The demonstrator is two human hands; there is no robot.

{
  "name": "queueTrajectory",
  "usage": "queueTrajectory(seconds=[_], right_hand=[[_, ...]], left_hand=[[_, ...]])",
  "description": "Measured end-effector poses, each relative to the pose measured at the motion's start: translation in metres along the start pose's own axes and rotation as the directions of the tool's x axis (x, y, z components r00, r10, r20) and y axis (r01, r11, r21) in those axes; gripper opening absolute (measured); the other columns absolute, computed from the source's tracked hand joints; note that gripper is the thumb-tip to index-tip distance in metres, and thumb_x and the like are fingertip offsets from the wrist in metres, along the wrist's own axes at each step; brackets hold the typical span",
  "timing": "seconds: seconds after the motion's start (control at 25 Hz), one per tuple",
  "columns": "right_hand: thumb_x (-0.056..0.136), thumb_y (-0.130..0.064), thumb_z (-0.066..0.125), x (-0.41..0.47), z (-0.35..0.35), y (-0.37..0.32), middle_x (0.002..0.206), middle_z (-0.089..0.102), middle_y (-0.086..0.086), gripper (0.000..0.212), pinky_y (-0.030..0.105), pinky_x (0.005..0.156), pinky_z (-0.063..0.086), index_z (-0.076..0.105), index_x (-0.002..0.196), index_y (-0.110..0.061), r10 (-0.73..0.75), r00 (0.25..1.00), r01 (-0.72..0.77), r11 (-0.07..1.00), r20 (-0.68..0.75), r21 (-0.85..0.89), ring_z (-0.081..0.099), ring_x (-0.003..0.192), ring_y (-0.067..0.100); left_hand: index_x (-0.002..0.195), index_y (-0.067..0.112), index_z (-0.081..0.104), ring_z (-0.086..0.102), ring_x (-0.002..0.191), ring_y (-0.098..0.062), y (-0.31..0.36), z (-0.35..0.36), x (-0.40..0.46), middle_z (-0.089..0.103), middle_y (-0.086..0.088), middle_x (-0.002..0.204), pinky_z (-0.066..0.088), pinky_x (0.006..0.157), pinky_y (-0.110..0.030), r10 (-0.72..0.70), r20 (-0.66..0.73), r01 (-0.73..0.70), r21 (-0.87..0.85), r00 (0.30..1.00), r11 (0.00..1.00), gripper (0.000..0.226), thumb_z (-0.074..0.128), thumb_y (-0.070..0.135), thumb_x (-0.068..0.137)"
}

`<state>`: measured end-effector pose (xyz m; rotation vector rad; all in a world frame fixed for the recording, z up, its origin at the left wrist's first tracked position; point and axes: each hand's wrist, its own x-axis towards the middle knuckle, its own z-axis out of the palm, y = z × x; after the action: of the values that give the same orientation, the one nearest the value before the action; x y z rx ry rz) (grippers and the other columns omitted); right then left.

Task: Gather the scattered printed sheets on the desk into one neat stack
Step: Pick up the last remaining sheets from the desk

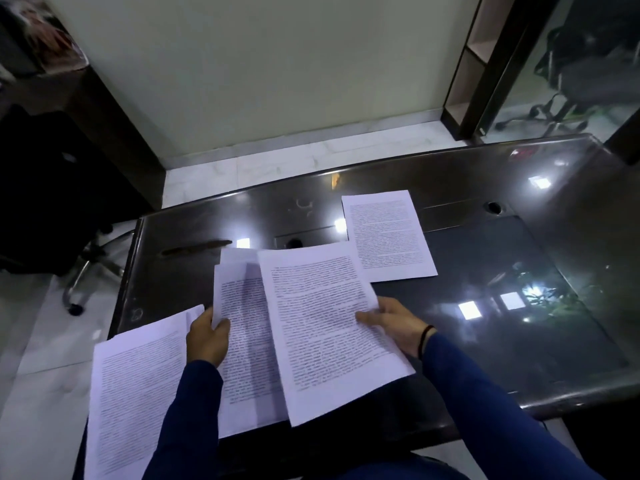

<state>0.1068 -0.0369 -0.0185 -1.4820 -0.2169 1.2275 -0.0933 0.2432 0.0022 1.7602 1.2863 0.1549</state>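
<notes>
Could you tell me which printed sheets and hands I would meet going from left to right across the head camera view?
Sheet hanging over the desk's left edge → left hand → sheet it holds → big sheet in the right hand → right hand, with the far sheet lying flat beyond it.

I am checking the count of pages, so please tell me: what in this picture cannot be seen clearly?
Head view only:
- Printed text on the sheet far on the desk: too small to read.
- Sheet behind the left hand's sheet: mostly covered, so the count is unsure.
- Near-left sheet: its bottom is cut by the frame edge.
- Right hand: fingers hidden under its sheet.
</notes>
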Motion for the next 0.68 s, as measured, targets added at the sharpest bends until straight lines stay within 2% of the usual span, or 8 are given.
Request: queueTrajectory(seconds=[0.08,0.12,0.24,0.32,0.44,0.56,0.6,0.68], right_hand=[[0.092,-0.001,0.064,0.000,-0.004,-0.010,0.117,0.072,0.016,0.029,0.044,0.092,0.056,0.064,0.121,0.000,-0.007,1.000,0.007,1.000,0.003,0.015,0.069,0.107,0.035],[0.092,0.000,0.063,0.001,-0.009,-0.014,0.117,0.072,0.016,0.028,0.044,0.092,0.056,0.064,0.121,0.000,-0.022,0.999,0.023,0.999,-0.024,0.033,0.069,0.106,0.035],[0.094,-0.002,0.062,0.006,-0.015,-0.025,0.114,0.073,0.015,0.026,0.041,0.092,0.057,0.065,0.120,0.001,-0.036,0.996,0.038,0.999,-0.083,0.014,0.070,0.105,0.033],[0.095,-0.003,0.061,0.014,-0.012,-0.025,0.114,0.074,0.011,0.026,0.034,0.087,0.059,0.064,0.120,0.000,-0.033,0.996,0.029,0.999,-0.088,-0.038,0.071,0.104,0.028],[0.095,-0.005,0.061,0.029,-0.004,-0.026,0.115,0.073,0.009,0.024,0.035,0.091,0.057,0.064,0.119,-0.007,-0.033,0.996,0.032,0.999,-0.083,-0.014,0.071,0.105,0.025],[0.095,-0.010,0.062,0.046,0.006,-0.023,0.117,0.069,0.011,0.025,0.037,0.090,0.057,0.055,0.118,-0.009,-0.012,0.983,-0.001,0.998,-0.181,-0.071,0.069,0.103,0.025],[0.094,-0.013,0.063,0.053,0.008,-0.022,0.117,0.067,0.010,0.030,0.037,0.088,0.057,0.050,0.120,-0.010,0.011,0.978,-0.024,0.998,-0.206,-0.062,0.068,0.103,0.024],[0.093,-0.017,0.063,0.070,0.010,-0.018,0.121,0.064,0.008,0.036,0.042,0.095,0.055,0.046,0.124,-0.013,0.046,0.976,-0.058,0.997,-0.213,-0.049,0.066,0.106,0.023]], left_hand=[[0.121,0.014,0.064,0.059,0.105,-0.039,0.008,0.007,0.003,0.067,-0.016,0.114,0.044,0.091,-0.041,0.094,-0.063,-0.088,0.097,0.994,0.991,0.025,0.049,0.016,0.101],[0.121,0.013,0.064,0.059,0.104,-0.039,0.012,0.007,0.004,0.067,-0.016,0.114,0.046,0.092,-0.043,0.097,-0.093,-0.089,0.087,0.991,0.992,0.026,0.049,0.015,0.101],[0.129,0.010,0.061,0.060,0.113,-0.033,0.022,0.008,0.009,0.066,-0.010,0.122,0.047,0.102,-0.046,0.058,-0.065,-0.062,-0.063,0.996,0.996,0.031,0.052,0.012,0.100],[0.128,0.010,0.062,0.062,0.113,-0.031,0.028,0.016,0.011,0.067,-0.009,0.122,0.048,0.102,-0.045,0.058,-0.023,-0.060,-0.125,0.998,0.990,0.030,0.054,0.011,0.099],[0.117,0.014,0.065,0.068,0.099,-0.026,0.047,0.029,0.010,0.072,-0.004,0.107,0.055,0.085,-0.037,-0.017,0.022,0.023,-0.280,1.000,0.960,0.022,0.054,0.009,0.098],[0.102,0.015,0.071,0.072,0.082,-0.021,0.061,0.048,0.010,0.076,-0.007,0.098,0.057,0.070,-0.032,-0.063,0.120,0.105,-0.382,0.991,0.918,0.019,0.056,0.005,0.096],[0.100,0.015,0.072,0.072,0.076,-0.017,0.065,0.056,0.011,0.076,-0.008,0.095,0.057,0.066,-0.030,-0.067,0.127,0.113,-0.402,0.990,0.909,0.019,0.055,0.007,0.097],[0.095,0.014,0.074,0.070,0.068,-0.014,0.073,0.072,0.018,0.076,-0.005,0.084,0.053,0.062,-0.028,-0.106,0.149,0.163,-0.446,0.983,0.880,0.030,0.049,0.027,0.103]])
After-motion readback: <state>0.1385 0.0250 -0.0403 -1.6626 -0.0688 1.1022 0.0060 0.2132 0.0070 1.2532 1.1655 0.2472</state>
